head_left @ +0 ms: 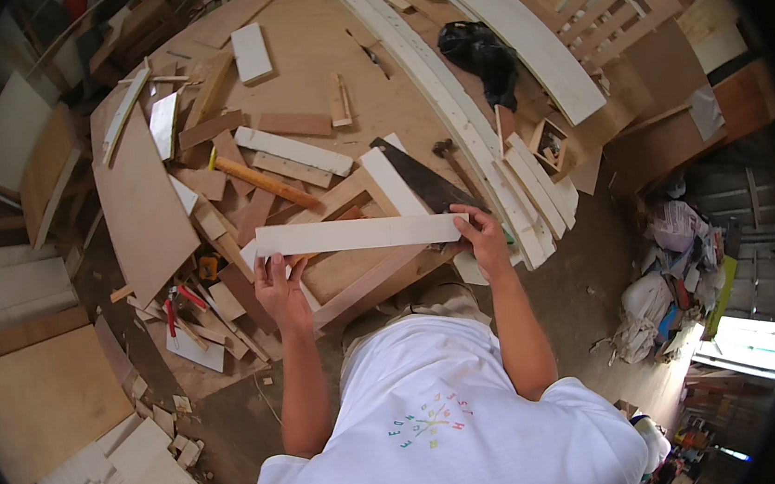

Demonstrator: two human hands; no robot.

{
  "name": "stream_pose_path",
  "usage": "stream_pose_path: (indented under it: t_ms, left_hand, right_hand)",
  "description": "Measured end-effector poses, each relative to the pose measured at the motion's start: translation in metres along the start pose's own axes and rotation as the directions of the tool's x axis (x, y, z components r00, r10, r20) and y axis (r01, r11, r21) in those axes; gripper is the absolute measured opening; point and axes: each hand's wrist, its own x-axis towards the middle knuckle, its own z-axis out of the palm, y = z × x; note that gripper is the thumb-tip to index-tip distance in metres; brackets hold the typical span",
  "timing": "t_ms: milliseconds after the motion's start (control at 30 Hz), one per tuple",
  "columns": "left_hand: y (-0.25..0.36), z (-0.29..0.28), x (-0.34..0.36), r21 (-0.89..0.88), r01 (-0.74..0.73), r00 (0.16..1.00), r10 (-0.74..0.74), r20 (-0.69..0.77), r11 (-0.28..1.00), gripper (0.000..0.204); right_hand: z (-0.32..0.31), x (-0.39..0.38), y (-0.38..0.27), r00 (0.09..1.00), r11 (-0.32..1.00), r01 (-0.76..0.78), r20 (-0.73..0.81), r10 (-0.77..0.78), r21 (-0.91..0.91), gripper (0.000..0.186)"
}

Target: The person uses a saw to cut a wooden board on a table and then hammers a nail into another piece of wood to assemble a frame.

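A narrow white board lies crosswise before me, raised above the cluttered worktable. My left hand grips its left end from below, fingers closed against the lower edge. At the right end my right hand pinches the board, thumb on the near face and fingers over the top edge. Just beyond the board is a handsaw, its dark blade partly under a white strip. An orange-brown wooden handle with a yellow end rests among the offcuts, farther off to the left.
Wood offcuts crowd the left of the worktable, with red-handled pliers and a yellow-and-black tool. Long white planks run along the right side, near a black plastic bag and a small wooden box.
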Motion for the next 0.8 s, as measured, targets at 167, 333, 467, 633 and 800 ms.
stream_pose_path:
  t_ms: [167,333,467,633,800]
  left_hand:
    - [-0.034,0.072,-0.027,0.025,0.069,0.970,-0.073,0.232,0.997,0.036]
    - [-0.098,0.146,-0.087,0.194,0.101,0.921,-0.165,0.352,0.976,0.038]
    - [-0.153,0.198,-0.140,0.328,0.104,0.922,-0.215,0.322,0.939,0.035]
    - [-0.219,0.255,-0.191,0.449,0.153,0.847,-0.351,0.399,0.880,0.029]
    - [-0.292,0.302,-0.241,0.560,0.201,0.801,-0.464,0.379,0.804,0.033]
  right_hand:
    - [-0.060,-0.026,0.030,0.994,0.967,-0.112,0.025,0.109,0.231,0.036]
    - [-0.120,-0.024,0.043,0.981,0.918,-0.154,0.170,0.096,0.366,0.039]
    - [-0.193,-0.019,0.032,0.955,0.976,-0.140,0.282,0.090,0.165,0.038]
    - [-0.292,-0.009,0.007,0.922,0.961,-0.001,0.372,0.108,-0.278,0.049]
    - [-0.340,0.010,-0.026,0.935,0.904,0.111,0.352,0.046,-0.414,0.076]
